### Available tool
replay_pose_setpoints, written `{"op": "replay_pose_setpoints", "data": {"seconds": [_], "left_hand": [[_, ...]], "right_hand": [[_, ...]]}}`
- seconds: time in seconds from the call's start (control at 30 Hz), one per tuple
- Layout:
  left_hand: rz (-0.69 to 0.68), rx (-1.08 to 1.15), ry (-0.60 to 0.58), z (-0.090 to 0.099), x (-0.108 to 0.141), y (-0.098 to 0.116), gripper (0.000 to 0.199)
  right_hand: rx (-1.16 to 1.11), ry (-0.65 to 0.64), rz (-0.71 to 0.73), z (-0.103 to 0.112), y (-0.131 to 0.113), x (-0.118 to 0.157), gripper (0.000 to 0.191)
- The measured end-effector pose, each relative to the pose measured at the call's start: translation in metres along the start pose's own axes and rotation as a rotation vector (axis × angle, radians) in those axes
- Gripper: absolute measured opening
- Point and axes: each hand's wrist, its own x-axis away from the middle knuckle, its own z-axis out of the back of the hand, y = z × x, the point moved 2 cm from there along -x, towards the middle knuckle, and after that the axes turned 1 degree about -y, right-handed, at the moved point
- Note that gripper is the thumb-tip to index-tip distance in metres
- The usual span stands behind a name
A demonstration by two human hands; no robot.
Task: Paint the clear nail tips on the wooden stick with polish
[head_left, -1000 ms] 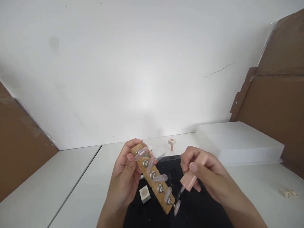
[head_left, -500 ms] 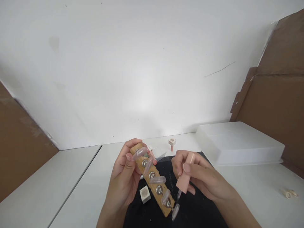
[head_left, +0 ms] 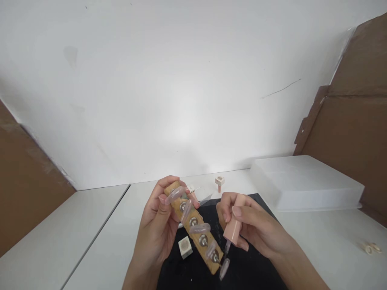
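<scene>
Taking the black mat [head_left: 242,272] as reference, a wooden strip [head_left: 198,235] is being held over it, slanting from its far left side down toward its middle. The strip is being gripped near its upper end by the left hand [head_left: 155,227], with the thumb being laid along its near edge. Five metal stands [head_left: 193,222] are being carried in a row on the strip, the uppermost being partly hidden. By these stands, five glossy, pale pink nail tips [head_left: 199,228] are being held at differing angles.

Over the right part of the mat, a pink cap [head_left: 232,229] is being pinched between the thumb and fingers of the right hand [head_left: 254,217]. From the cap, a brush [head_left: 227,245] is being pointed downward, its end being placed at the upper end of the lowest tip; whether contact is being made cannot be told.

On the left part of the mat, a pale cube [head_left: 185,247] is being supported. Beyond its far edge, a block-topped pink peg [head_left: 219,183] is being noted. To the right of the mat, a translucent box [head_left: 308,183] is being observed, and farther right, small pale rings [head_left: 371,247] are being recorded on the white table [head_left: 326,241].
</scene>
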Motion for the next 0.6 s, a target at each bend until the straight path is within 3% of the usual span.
{"op": "replay_pose_setpoints", "data": {"seconds": [0.6], "left_hand": [[-0.016, 0.009, -0.01, -0.0014, 0.0008, -0.0013, 0.023]], "right_hand": [[-0.145, 0.002, -0.044, 0.0016, 0.004, -0.001, 0.03]]}}
